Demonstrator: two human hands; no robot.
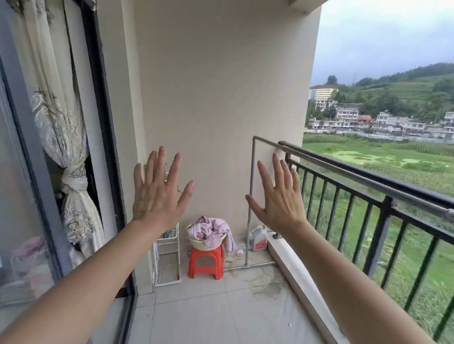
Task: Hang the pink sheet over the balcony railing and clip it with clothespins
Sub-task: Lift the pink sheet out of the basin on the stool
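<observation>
Your left hand (158,191) and right hand (277,199) are raised side by side, backs toward you, fingers straight and spread, holding nothing. The black balcony railing (379,182) runs just right of your right hand, bare. Beyond and below the gap between your hands, well apart from both, the pink sheet (211,229) lies bunched in a pale basin (203,244) on a red plastic stool (206,262).

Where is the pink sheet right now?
In the head view, the pink sheet lies bunched in a basin on the red stool by the far wall, between the white rack on its left and the jug on its right.
</observation>
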